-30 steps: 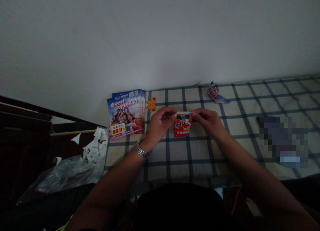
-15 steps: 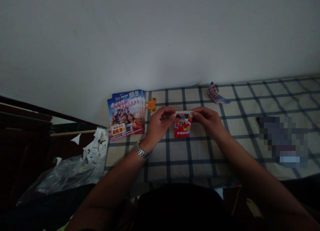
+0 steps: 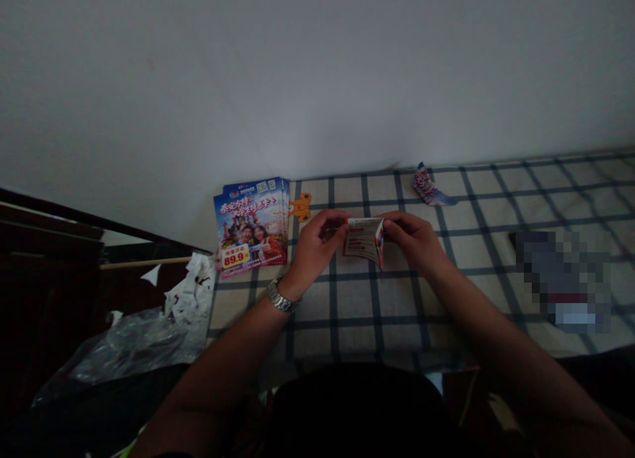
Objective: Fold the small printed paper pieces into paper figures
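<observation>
Seen from the head camera, the person's left hand (image 3: 320, 243) and right hand (image 3: 414, 241) hover close together above a checked cloth (image 3: 397, 319) that covers the surface, holding a small folded leaflet (image 3: 364, 241) between them. The leaflet sits in the air between the palms, opened so that a white inner page with red print faces up, and a strip of its red cover shows along the right edge. The fingers of both hands are curled and closed, pinching the leaflet at its upper left and right edges. A metal wristwatch (image 3: 282, 296) circles the left wrist. Just left of the left hand lies a stack of glossy flyers (image 3: 251, 226) printed with a group photo and a yellow price tag, with an orange cut-out shape (image 3: 299, 207) touching its right side. Further left, crumpled white paper (image 3: 191, 289) sits on a clear plastic bag (image 3: 133, 342) at the cloth's edge, near a thin wooden stick (image 3: 143, 263). A twisted printed paper scrap (image 3: 429, 186) lies against the white wall (image 3: 297, 81), and a pixelated, unreadable object (image 3: 563, 279) lies on the cloth at right.
</observation>
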The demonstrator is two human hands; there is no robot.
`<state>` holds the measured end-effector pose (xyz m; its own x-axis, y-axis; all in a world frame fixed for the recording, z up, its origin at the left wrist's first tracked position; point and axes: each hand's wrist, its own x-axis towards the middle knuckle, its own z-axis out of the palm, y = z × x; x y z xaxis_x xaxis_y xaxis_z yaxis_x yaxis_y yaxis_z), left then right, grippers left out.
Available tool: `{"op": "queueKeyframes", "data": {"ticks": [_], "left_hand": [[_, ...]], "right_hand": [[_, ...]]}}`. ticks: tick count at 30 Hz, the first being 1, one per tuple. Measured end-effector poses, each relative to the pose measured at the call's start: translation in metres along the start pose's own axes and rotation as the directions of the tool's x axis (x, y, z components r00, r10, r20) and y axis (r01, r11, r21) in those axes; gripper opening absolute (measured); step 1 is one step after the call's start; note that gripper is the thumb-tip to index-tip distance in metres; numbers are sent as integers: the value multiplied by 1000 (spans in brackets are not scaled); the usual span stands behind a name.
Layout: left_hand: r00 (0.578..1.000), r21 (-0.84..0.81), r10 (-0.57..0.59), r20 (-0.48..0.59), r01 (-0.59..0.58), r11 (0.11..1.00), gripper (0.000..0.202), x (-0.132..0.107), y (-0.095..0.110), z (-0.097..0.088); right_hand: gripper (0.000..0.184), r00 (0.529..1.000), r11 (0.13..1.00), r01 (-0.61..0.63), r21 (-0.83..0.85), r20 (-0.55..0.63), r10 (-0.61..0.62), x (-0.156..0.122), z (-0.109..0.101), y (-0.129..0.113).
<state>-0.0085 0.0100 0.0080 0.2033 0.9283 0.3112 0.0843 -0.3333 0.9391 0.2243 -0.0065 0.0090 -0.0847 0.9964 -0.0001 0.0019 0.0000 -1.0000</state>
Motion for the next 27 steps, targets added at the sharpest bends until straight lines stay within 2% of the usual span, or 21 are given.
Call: {"op": "queueKeyframes", "data": {"ticks": [6,13,18,23,27], "left_hand": [[999,-10,-18,-50,18,1000,15,-1,-6,0],[999,-18,3,-37,-3,1000,14,-2,-2,2],[1000,-41,-10,-18,9,999,19,-2,-1,3],[998,-60,-50,-25,48,997,24,-1,0,2],[995,-87,-97,35,99,991,35,2,1,-2]], "right_hand": [[47,996,995,-79,-62,36,81,1,-11,3],[26,994,982,-63,-180,79,78,4,-21,-8],[23,982,965,-71,-253,153,113,9,-28,-20],[24,947,974,-97,-206,281,154,10,-30,-25],[22,956,974,-144,-174,232,183,9,-27,-19]]}}
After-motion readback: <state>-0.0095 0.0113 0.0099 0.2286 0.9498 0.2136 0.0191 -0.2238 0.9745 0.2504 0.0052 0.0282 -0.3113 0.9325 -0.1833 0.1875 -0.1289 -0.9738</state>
